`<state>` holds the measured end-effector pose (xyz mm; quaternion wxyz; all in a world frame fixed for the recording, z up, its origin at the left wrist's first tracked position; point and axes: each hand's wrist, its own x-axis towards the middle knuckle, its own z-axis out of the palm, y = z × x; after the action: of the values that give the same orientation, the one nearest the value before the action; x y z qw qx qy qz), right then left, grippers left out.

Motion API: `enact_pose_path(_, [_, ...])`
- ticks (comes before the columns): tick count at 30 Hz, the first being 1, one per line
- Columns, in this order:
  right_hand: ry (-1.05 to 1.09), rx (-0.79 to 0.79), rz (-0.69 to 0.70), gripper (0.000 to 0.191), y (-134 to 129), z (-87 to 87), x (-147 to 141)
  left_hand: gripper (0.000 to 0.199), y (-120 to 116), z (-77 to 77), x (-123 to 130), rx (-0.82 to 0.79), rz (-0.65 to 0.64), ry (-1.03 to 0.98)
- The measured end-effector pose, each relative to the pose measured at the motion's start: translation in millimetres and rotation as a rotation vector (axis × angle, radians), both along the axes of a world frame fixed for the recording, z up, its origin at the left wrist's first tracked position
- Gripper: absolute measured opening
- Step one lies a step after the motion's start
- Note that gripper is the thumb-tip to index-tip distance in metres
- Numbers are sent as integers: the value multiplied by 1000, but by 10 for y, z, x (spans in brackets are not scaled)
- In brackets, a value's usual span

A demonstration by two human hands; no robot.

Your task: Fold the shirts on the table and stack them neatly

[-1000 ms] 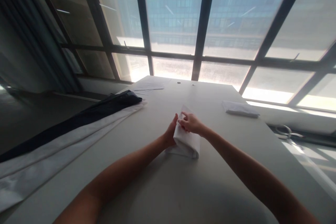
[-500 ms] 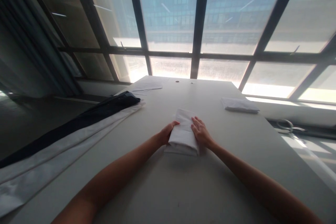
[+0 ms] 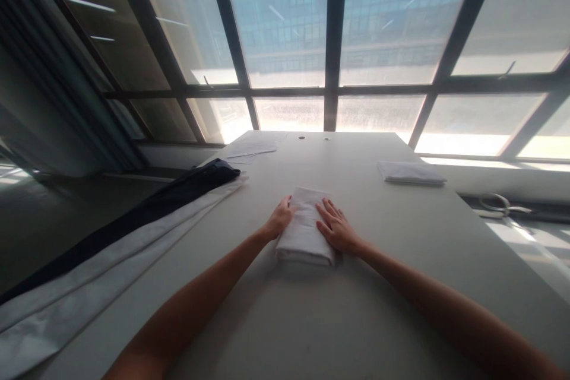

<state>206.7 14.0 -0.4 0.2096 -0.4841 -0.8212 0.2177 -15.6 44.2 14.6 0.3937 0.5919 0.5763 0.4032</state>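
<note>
A white cloth (image 3: 305,237), folded into a thick rectangular bundle, lies on the white table in front of me. My left hand (image 3: 280,218) holds its left edge, the thumb side over the cloth and the other fingers partly hidden along the side. Across the right part of the bundle rests my right hand (image 3: 336,227), fingers spread and palm down, pressing on the top.
Another folded white cloth (image 3: 412,173) lies at the table's right edge. Dark fabric (image 3: 200,175) and long white fabric (image 3: 146,231) stretch along the left side. White sheets (image 3: 253,145) sit at the far left. Large windows (image 3: 289,24) stand behind the white table (image 3: 312,320).
The folded cloth now lies flatter, its front layers closed together. My left hand has moved forward along the left edge; my right hand has slid further onto the top with fingers more spread.
</note>
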Motion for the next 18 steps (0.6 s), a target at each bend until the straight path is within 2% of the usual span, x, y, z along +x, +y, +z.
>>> enact_pose_path(4, [-38,18,5,64,0,9,-3,67,25,-75,-85,22,-35,2])
enact_pose_path(8, [-128,65,5,69,-25,32,-17,61,2,-30,-124,165,-43,290])
enact_pose_path(11, [-147,99,56,65,10,62,-46,53,-132,29,-2,316,-144,519])
enact_pose_path(14, [-129,93,132,57,133,80,-106,53,-330,28,183,310,-278,660])
enact_pose_path(18, [-173,96,162,54,396,80,-215,62,-547,-50,276,303,-289,741])
